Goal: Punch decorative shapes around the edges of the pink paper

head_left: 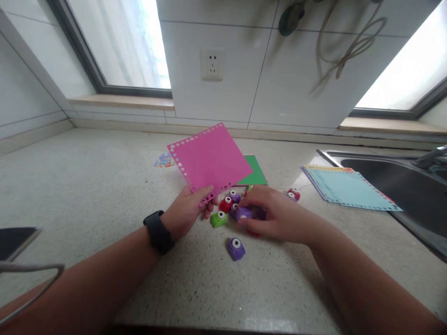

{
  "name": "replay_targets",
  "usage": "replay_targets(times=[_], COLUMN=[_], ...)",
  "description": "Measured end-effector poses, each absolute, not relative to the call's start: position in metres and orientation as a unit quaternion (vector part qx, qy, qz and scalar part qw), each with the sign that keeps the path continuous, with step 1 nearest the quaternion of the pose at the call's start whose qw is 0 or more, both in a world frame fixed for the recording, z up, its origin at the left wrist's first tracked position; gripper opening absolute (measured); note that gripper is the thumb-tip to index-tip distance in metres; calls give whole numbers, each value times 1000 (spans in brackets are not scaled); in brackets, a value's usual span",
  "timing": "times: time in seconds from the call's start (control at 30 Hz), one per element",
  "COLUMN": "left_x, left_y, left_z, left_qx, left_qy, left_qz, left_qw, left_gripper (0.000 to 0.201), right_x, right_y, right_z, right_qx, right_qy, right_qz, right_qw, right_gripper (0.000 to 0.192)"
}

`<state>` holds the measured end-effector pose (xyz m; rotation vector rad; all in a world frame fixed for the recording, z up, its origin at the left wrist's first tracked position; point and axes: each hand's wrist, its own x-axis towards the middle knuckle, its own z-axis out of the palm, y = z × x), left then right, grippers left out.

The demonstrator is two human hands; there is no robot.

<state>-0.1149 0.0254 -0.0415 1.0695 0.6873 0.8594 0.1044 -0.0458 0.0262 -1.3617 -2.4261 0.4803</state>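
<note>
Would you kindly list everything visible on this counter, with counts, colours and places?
pink sheet: one, pink, punched edges, raised by its near corner
green sheet: one, green, flat behind the pink one
paper stack: one, light blue on top, beside the sink
small punches: at least seven; purple, red, green; clustered mid-counter
paper scraps: one pile, mixed colours, far left
sink: one, steel, right
wall socket: one, white
watch: one, black, left wrist
left hand: pinches pink sheet
right hand: on a purple punch

Two bare forearms, no sleeves. Black watch [159, 231] with a wide band on the left wrist. Right wrist unadorned.
</note>
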Motion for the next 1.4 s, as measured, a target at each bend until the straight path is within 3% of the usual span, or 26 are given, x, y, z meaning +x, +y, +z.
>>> replay_targets(times=[0.23, 0.4, 0.6, 0.83, 0.97, 1.4], left_x=[-112, -112, -111, -112, -112, -112], left_y=[24, 23, 23, 23, 22, 22], left_z=[-36, -32, -32, -34, -33, -34], left_qx=[488, 483, 479, 467, 463, 461], left_qy=[311, 312, 321, 312, 316, 321], left_qz=[399, 403, 403, 417, 425, 418], left_qw=[712, 712, 711, 715, 711, 714], left_gripper=[25, 24, 24, 24, 23, 26], right_x=[101, 104, 104, 121, 132, 132], right_y=[-53, -52, -51, -41, -38, -37], right_z=[29, 27, 31, 26, 23, 24], right_qx=[-504, -471, -431, -586, -637, -606], right_qy=[-837, -858, -871, -795, -748, -771], right_qz=[177, 187, 214, 74, 53, 50], right_qw=[114, 88, 98, 140, 177, 188], right_gripper=[31, 20, 20, 22, 17, 18])
